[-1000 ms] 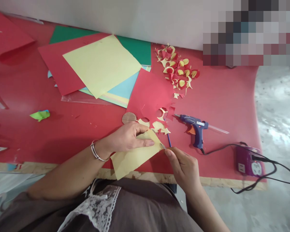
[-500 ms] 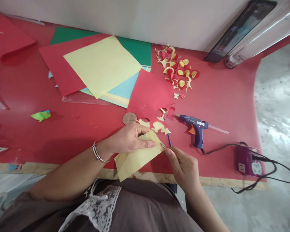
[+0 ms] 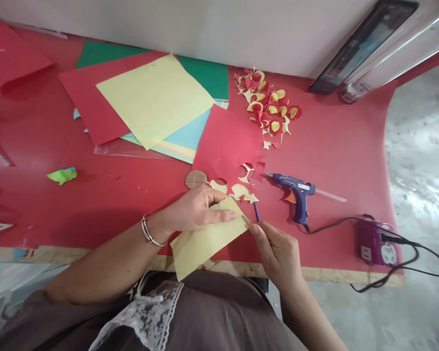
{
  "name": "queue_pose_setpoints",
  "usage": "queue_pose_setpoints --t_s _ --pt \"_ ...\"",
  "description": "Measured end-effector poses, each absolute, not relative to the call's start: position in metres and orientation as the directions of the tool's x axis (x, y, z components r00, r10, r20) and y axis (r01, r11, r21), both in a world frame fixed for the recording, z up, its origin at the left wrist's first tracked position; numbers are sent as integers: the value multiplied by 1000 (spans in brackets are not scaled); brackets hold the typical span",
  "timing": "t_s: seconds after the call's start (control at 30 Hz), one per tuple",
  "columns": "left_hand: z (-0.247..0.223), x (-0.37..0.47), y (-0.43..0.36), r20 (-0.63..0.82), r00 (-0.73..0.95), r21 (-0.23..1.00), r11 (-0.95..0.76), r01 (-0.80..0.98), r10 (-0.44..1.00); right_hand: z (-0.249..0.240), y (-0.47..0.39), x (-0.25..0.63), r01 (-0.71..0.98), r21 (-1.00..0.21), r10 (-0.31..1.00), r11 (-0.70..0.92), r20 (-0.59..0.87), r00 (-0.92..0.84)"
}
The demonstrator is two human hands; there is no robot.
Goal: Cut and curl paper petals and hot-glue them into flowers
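Note:
My left hand (image 3: 195, 212) grips a pale yellow sheet of paper (image 3: 201, 246), thumb flat on top and fingers curled behind its upper edge. The sheet slants down toward the front edge of the table. At its right end my right hand (image 3: 278, 248) is closed around small scissors (image 3: 246, 220). Only their narrow metal blades show, against the paper; the handles are hidden in my fingers. Just beyond my left fingers lie yellow paper offcuts (image 3: 240, 190) and a round brown disc (image 3: 196, 180). A thin blue stick (image 3: 255, 211) lies partly behind the paper.
A purple glue gun (image 3: 296, 192) rests at right, wired to a purple power socket (image 3: 378, 243). Behind are curled red and yellow paper pieces (image 3: 274, 109), a red sheet (image 3: 229, 141) and a stack topped by a yellow sheet (image 3: 155, 100). A green paper piece (image 3: 62, 175) lies left.
The lower left end of the yellow paper has swung slightly down and left. Both hands stay almost in place, still holding the paper and the scissors.

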State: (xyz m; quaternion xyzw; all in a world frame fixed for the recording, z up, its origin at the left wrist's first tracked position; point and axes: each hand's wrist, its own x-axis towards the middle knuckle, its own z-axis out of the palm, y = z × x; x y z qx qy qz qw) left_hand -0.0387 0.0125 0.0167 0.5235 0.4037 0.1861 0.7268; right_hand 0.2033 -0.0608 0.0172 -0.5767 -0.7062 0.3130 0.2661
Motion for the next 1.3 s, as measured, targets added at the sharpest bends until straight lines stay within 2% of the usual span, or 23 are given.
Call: queue_pose_setpoints --t_s 0.2,0.5,1.03,1.3 --pt "18 -37 11 -391 594 918 344 197 703 17 -61 201 641 -761 984 103 -16 -177" --pt "19 -35 9 -435 595 895 397 204 676 19 -59 199 629 -775 988 66 -36 -147" --pt "15 -34 8 -432 662 844 532 59 612 21 -58 196 625 -780 987 29 -77 -142" --pt "19 -30 7 -456 631 844 530 82 628 19 -57 196 629 -778 987 7 -97 -131"
